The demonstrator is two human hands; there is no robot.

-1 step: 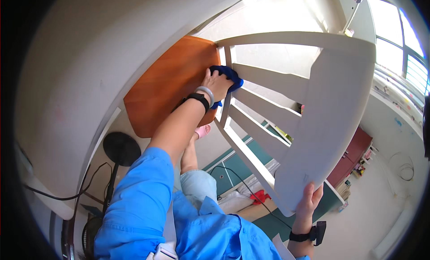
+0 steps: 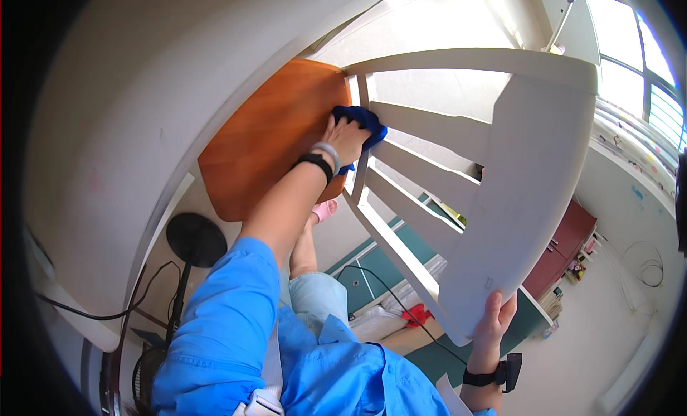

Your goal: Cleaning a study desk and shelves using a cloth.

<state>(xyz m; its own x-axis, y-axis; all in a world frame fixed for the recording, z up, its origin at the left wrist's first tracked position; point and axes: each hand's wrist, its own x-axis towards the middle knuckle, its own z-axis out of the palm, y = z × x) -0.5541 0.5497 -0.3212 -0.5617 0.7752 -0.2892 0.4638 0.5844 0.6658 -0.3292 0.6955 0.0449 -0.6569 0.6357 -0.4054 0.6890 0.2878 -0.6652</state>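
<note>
Hands work at opposite ends of one chair. Left hand (image 2: 345, 140): palm down, fingers slightly spread over a dark-blue soft fabric cloth (image 2: 371, 121), at the joint of seat and backrest; whether the fingertips pinch the cloth cannot be told. Right hand (image 2: 494, 317): curled around the near end of the top rail, thumb on its face, the other fingers partly hidden.

The white-painted slatted chair backrest (image 2: 529, 172) spans the space between the hands; its orange-brown wooden seat (image 2: 279, 129) lies mainly left of the left hand. Expect a rigid, moderately heavy frame; smooth paint may slip. Grip at the rail end or an outer upright. The cloth should be light and pliable.

Left of the left hand stands a smooth off-white panel (image 2: 107, 129) with a curved edge. Between the hands, beyond the slats, is a teal drawer cabinet (image 2: 354, 287); beyond the right hand, a dark-red cabinet (image 2: 562, 244) and, farther, a bright window (image 2: 637, 72).
</note>
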